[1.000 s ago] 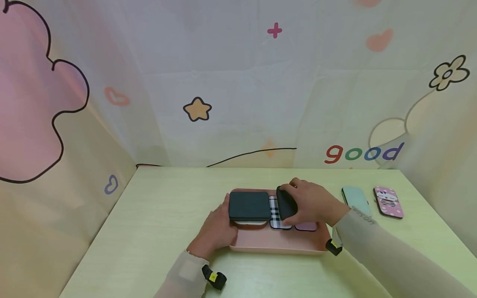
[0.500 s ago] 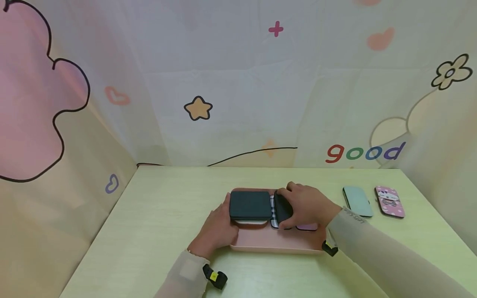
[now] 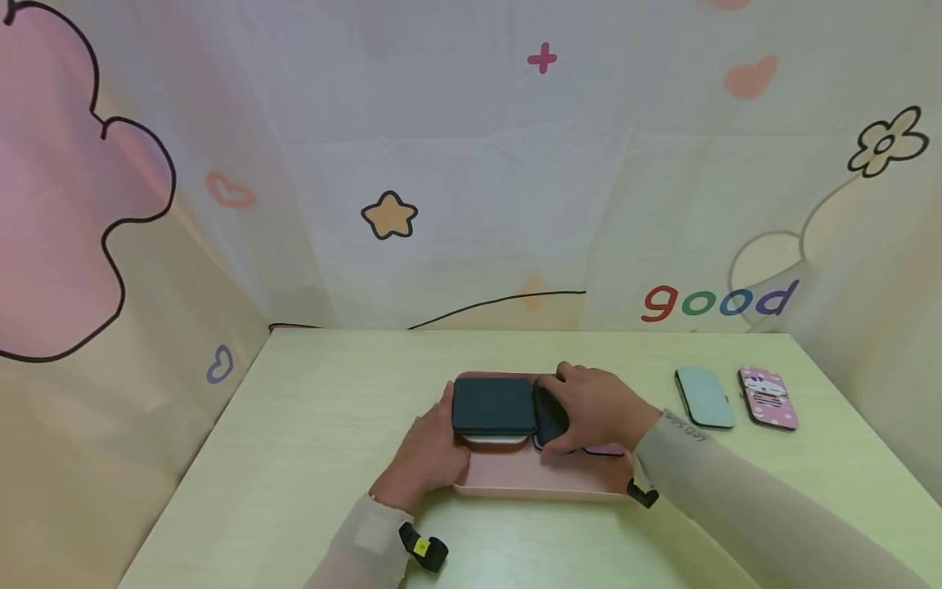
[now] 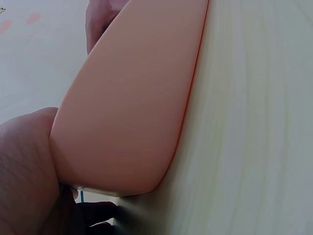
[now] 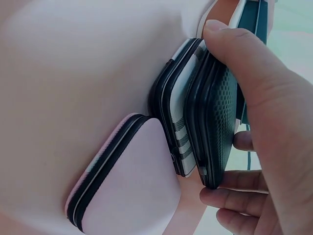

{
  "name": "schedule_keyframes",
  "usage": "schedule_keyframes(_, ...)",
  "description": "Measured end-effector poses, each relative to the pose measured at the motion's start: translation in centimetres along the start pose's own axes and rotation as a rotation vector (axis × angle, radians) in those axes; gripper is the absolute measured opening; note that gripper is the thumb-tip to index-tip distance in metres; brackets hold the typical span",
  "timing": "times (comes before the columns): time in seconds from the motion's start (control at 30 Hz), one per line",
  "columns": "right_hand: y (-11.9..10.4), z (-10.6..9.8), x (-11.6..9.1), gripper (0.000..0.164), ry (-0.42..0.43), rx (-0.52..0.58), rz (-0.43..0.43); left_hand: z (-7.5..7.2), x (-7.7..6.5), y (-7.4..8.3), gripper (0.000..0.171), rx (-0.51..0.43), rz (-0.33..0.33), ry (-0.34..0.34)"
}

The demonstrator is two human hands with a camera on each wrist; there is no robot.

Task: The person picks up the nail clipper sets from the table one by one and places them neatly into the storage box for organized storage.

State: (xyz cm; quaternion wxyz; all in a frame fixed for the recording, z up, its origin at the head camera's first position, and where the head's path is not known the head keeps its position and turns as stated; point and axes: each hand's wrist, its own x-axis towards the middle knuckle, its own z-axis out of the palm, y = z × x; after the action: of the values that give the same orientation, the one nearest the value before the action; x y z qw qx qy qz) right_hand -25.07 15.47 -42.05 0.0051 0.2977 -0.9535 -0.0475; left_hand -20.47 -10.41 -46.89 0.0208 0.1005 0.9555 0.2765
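My left hand (image 3: 427, 450) grips the left side of a pink tray (image 3: 540, 478), its thumb over the rim near the front corner. My right hand (image 3: 599, 406) holds a black textured zip case (image 5: 222, 107) between thumb and fingertips, tilted over the tray. Close beside it in the right wrist view leans a white-and-black plaid zip case (image 5: 182, 132). A pink zip case (image 5: 134, 171) stands in front of that, partly under my right hand in the head view. A dark green case (image 3: 493, 405) lies at the tray's left, over a white-and-brown piece (image 3: 495, 442).
On the table (image 3: 331, 425), right of the tray, lie a mint green case (image 3: 704, 398) and a pink patterned case (image 3: 768, 398). A printed cloth (image 3: 471, 164) hangs behind the table and along both sides.
My right hand has moved left with the black zip case, bringing it over the plaid case and up to the dark green one. My left hand has stayed on the tray.
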Motion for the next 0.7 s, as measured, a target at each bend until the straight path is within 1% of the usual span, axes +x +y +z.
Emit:
schedule_keyframes(0.1, 0.0, 0.1, 0.1, 0.106, -0.003, -0.018, -0.006, -0.04, -0.06, 0.05, 0.093, -0.006, -0.004, -0.001)
schedule_keyframes(0.3, 0.08, 0.37, 0.23, 0.105, 0.002, -0.014, -0.005, 0.13, 0.03, -0.09, 0.092, 0.011, -0.004, -0.001)
schedule_keyframes(0.53, 0.2, 0.6, 0.34, 0.098, -0.011, 0.002, 0.006, 0.07, 0.04, -0.05, 0.093, 0.01, -0.009, -0.008)
schedule_keyframes(0.7, 0.21, 0.69, 0.44, 0.101, -0.018, -0.014, 0.01, 0.06, 0.04, -0.02, 0.093, 0.006, -0.011, -0.007)
